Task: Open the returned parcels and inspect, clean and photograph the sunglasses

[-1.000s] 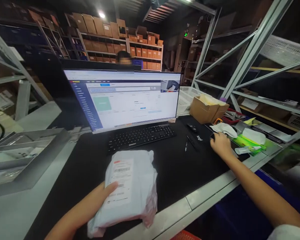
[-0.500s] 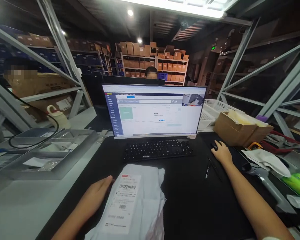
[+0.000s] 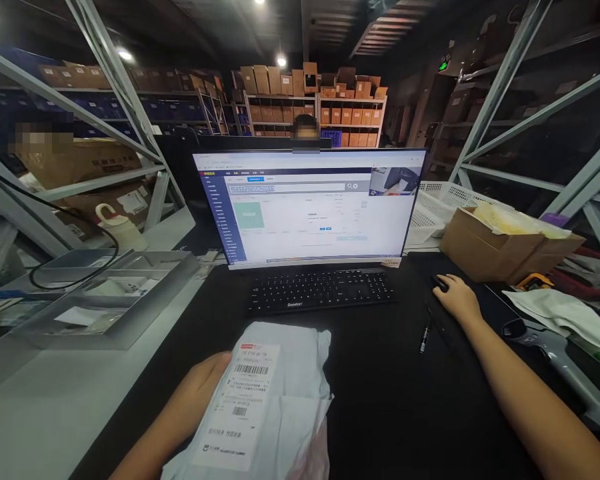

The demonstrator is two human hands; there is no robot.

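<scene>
At left, a clear tray [image 3: 130, 293] holds papers. Lower centre, the left hand [image 3: 200, 393] grips a white parcel [image 3: 275, 400], now nearer the screen. At right, the right hand [image 3: 460, 300] stays cupped over a mouse [image 3: 440, 283] beside an open cardboard box [image 3: 500, 247] of yellowish sheets.

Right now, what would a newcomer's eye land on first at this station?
The lit monitor at the middle of the desk, glowing against the dark warehouse, with a black keyboard in front of it. Nearer, the left hand holds a white parcel with a barcode label, while the right hand rests on a black mouse beside an open cardboard box.
</scene>
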